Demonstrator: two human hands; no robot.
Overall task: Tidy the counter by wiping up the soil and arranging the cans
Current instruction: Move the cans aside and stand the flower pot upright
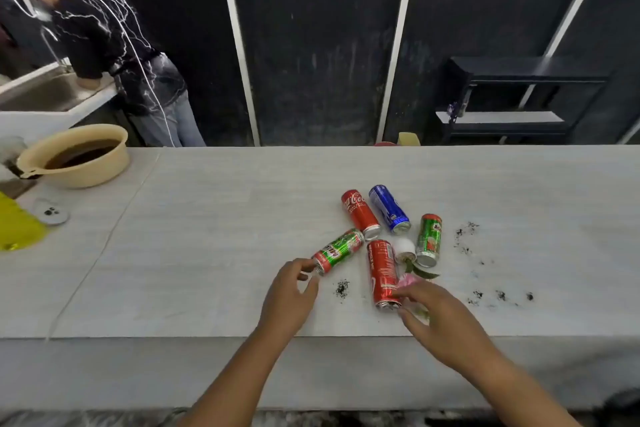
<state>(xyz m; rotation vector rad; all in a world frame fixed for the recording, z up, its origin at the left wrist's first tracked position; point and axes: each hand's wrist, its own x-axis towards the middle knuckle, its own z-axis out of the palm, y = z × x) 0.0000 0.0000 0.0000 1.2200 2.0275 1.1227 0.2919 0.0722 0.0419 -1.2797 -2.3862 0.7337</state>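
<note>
Beige basin (74, 168) far left w/ dark liquid, soil specks (342, 288) btwn hands.

Two red cola cans (361, 213), one blue can (389, 208), two green-and-red cans (429, 239), black soil specks (342, 288), pale grey streaked counter (214, 236).

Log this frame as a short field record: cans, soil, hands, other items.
cans: five, all lying down; red cans, blue can, green cans
soil: scattered specks, small patch
left hand: fingertips at green can's end
right hand: touching near red can
other: tipped white pot, beige basin
</note>
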